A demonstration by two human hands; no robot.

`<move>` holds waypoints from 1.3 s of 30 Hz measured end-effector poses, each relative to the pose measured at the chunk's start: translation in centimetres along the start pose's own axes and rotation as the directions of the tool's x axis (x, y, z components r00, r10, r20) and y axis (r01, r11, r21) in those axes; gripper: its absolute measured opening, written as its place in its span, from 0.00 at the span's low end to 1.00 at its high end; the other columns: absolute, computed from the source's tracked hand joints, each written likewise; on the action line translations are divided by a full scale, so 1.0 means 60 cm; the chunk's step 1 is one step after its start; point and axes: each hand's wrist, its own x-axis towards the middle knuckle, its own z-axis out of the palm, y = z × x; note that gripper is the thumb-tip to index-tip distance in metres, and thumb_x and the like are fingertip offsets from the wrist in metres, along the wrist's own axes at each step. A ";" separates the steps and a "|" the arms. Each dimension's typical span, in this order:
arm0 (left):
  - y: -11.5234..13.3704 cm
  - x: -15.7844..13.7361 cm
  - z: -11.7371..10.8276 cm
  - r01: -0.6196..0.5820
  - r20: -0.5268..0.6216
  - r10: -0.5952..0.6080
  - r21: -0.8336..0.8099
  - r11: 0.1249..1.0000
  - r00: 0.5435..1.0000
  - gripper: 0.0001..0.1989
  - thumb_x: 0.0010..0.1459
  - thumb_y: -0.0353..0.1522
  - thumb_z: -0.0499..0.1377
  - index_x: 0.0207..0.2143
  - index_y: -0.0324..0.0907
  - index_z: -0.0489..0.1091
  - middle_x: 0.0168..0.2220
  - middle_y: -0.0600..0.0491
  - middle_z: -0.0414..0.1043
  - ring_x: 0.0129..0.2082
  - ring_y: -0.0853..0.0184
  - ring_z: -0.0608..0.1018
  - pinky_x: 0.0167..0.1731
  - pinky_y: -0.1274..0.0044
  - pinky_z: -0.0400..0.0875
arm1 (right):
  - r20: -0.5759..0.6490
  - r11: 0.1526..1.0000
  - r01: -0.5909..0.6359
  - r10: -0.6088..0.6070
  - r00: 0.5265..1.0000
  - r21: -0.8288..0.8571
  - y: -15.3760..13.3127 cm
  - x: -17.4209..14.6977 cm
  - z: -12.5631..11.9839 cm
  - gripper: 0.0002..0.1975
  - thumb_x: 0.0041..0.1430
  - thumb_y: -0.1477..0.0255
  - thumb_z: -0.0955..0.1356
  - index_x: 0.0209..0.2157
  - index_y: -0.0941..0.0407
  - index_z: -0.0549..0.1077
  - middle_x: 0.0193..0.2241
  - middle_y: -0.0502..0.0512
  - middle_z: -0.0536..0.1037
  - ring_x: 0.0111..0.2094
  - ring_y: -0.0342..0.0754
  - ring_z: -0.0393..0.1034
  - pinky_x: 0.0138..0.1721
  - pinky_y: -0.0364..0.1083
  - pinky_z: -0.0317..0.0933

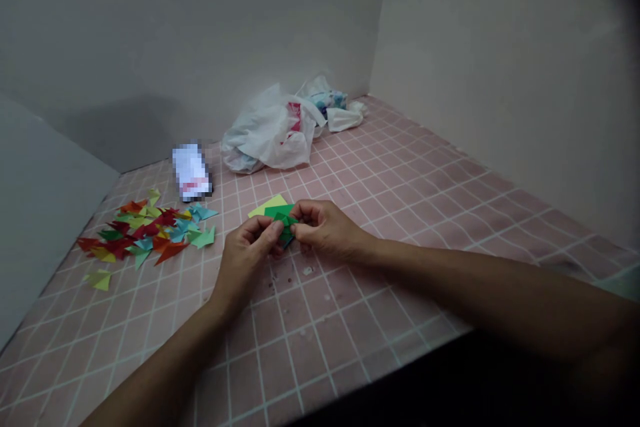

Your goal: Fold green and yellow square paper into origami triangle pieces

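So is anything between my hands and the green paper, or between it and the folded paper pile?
Nothing visible separates your left hand or right hand from the green paper; both hold it. Toward the folded paper pile, the left hand itself stands between; nothing else visible does.

Left hand (245,248), right hand (333,232), forearms (450,281) bare; right elbow (575,327) dim, seemingly bare.

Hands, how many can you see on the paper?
2. The left hand pinches the folded green paper on its left side, and the right hand holds it on the right. Some fingertips are partly hidden, but both hands show.
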 end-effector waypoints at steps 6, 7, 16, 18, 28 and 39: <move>-0.001 0.000 0.006 -0.005 -0.008 0.005 -0.107 0.994 1.000 0.12 0.53 0.37 0.67 0.25 0.39 0.73 0.21 0.57 0.72 0.20 0.74 0.71 0.23 0.81 0.67 | 0.064 0.991 -0.026 0.018 0.998 0.130 -0.007 -0.004 -0.001 0.03 0.53 0.78 0.67 0.28 0.57 0.68 0.19 0.44 0.72 0.18 0.37 0.66 0.22 0.38 0.62; -0.002 0.000 0.006 -0.017 -0.022 0.015 -0.116 0.993 1.000 0.11 0.53 0.37 0.68 0.25 0.39 0.73 0.21 0.57 0.72 0.20 0.74 0.72 0.23 0.81 0.67 | 0.087 0.990 -0.020 0.008 0.996 0.143 -0.007 -0.004 -0.002 0.03 0.54 0.77 0.67 0.28 0.57 0.68 0.20 0.45 0.73 0.19 0.38 0.66 0.23 0.38 0.63; -0.002 -0.002 0.007 -0.011 -0.038 0.005 -0.161 0.987 0.999 0.11 0.52 0.37 0.68 0.26 0.39 0.73 0.20 0.57 0.74 0.20 0.73 0.74 0.25 0.80 0.71 | 0.088 0.995 0.046 -0.054 0.995 0.087 -0.002 -0.006 -0.001 0.07 0.58 0.76 0.68 0.27 0.58 0.68 0.20 0.46 0.73 0.19 0.37 0.66 0.23 0.38 0.61; 0.001 -0.002 0.008 0.007 -0.028 -0.012 -0.181 0.983 1.000 0.11 0.51 0.37 0.68 0.26 0.39 0.73 0.21 0.56 0.74 0.20 0.73 0.74 0.25 0.80 0.71 | 0.071 0.994 0.064 -0.070 0.995 0.090 -0.005 -0.008 -0.001 0.08 0.58 0.75 0.68 0.26 0.57 0.67 0.19 0.45 0.72 0.19 0.37 0.65 0.23 0.38 0.61; 0.002 -0.003 0.009 -0.010 -0.017 0.007 -0.163 0.987 1.000 0.12 0.53 0.38 0.67 0.25 0.39 0.73 0.21 0.57 0.72 0.21 0.73 0.73 0.25 0.80 0.68 | 0.079 0.997 0.074 -0.077 0.994 0.033 -0.006 -0.005 -0.007 0.09 0.57 0.73 0.70 0.26 0.57 0.67 0.21 0.46 0.72 0.20 0.37 0.66 0.23 0.39 0.61; 0.007 -0.005 0.010 -0.054 0.048 0.055 -0.023 0.998 0.997 0.13 0.54 0.37 0.66 0.23 0.40 0.71 0.20 0.57 0.69 0.22 0.72 0.70 0.25 0.79 0.64 | 0.068 0.991 0.130 -0.132 0.989 0.024 -0.003 0.002 -0.010 0.12 0.56 0.65 0.72 0.28 0.57 0.69 0.22 0.46 0.73 0.21 0.39 0.67 0.23 0.39 0.63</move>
